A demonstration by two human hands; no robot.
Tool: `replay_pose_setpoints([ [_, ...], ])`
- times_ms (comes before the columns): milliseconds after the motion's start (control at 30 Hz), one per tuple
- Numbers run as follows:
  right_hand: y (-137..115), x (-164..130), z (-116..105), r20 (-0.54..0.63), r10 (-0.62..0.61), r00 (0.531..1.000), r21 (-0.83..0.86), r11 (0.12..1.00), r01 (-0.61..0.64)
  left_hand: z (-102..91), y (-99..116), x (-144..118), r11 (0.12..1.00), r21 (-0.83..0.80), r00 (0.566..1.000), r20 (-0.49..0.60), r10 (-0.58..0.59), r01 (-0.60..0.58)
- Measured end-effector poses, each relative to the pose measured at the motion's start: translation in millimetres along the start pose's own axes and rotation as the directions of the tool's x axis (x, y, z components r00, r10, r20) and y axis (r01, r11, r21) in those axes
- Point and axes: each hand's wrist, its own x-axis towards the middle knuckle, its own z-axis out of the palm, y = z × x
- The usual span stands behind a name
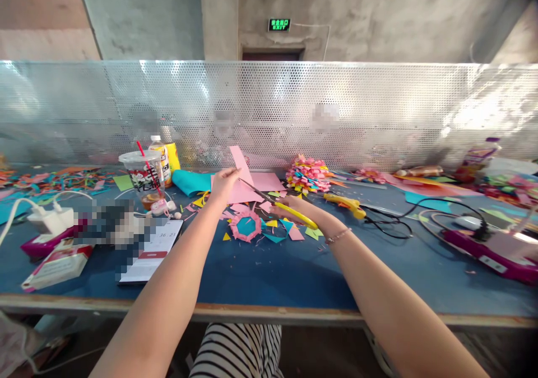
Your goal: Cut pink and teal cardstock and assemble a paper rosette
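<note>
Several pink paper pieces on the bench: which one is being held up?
The tall pink sheet pinched upright by the left hand, at the scissors; the other pink pieces lie flat on the table.

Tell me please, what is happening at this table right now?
A person sits at a blue table and cuts paper. The left hand holds up a pink paper strip, and the right hand works yellow-handled scissors whose blades point at that strip. Below the hands lie coloured paper scraps and a pink and teal paper ring. A plastic drink cup stands to the left.
</note>
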Motion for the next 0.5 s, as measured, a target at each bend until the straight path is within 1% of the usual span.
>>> replay_pose_setpoints([
  [67, -3.0, -0.3, -0.2, 0.0, 0.057, 0.998, -0.018, 0.998, -0.057, 0.7, 3.6, -1.4, 1.0, -0.005, 1.0, -0.009, 0.016, -0.016],
  [133, -4.5, -0.6, -0.5, 0.007, 0.073, 0.997, -0.04, 0.997, -0.073, 0.9, 5.8, -2.2, 1.0, -0.014, 1.0, -0.014, 0.009, -0.009],
  [300, -1.0, 1.0, -0.5, -0.016, 0.002, 1.0, -0.143, 0.99, -0.005, 0.5, 7.7, -3.6, 1.0, 0.0, 1.0, -0.006, -0.004, 0.004],
  [500, 0.2, 2.3, -2.0, -0.011, -0.078, 0.997, -0.223, 0.972, 0.073, 0.2, 6.9, -2.9, 1.0, 0.0, 1.0, -0.006, -0.004, 0.004],
])
